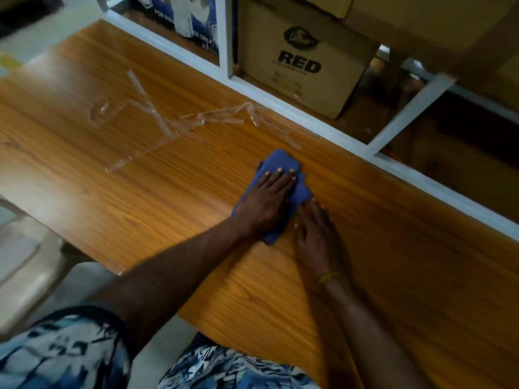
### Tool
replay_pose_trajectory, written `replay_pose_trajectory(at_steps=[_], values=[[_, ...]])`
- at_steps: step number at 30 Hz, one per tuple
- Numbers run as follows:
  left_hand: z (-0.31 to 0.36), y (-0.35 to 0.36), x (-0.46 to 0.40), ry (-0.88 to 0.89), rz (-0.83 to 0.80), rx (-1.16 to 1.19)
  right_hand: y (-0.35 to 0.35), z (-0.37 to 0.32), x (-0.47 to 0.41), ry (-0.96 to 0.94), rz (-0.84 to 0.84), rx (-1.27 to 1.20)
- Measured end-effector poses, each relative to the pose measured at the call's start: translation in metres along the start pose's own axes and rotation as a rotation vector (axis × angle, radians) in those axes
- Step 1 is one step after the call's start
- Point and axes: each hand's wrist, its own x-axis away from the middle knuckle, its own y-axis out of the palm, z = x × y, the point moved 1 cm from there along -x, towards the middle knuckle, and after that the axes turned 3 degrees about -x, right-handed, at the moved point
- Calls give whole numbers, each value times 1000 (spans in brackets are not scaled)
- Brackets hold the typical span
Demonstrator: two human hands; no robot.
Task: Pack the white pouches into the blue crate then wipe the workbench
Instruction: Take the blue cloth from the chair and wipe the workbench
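A crumpled blue cloth (280, 162) lies on the wooden workbench (157, 192), right of centre. My left hand (266, 200) presses flat on top of the cloth, fingers spread forward. My right hand (317, 234) lies flat on the wood just right of the cloth, its fingertips touching the cloth's edge; a yellow band circles that wrist. No white pouches and no blue crate are in view.
Several clear plastic strips (157, 122) lie scattered on the bench to the far left of the cloth. A white shelf frame (309, 119) runs along the back edge, holding a cardboard box (303, 66) marked RED. A pale chair (25, 265) stands at the left.
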Motion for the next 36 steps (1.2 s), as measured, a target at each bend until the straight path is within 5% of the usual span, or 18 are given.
replay_pose_trajectory(at_steps=[4,17,30,36], values=[[-19,-6,-55,185,-69,-10,3,4,-20,13,57,-39],[-82,-32,-133,40,-71,-4,-13,-6,-128,60,65,3],[-179,-61,-68,-687,205,-38,-5,-73,-185,-83,-34,81],[-179,-59,-22,-853,266,-72,9,-119,-179,-173,-64,60]])
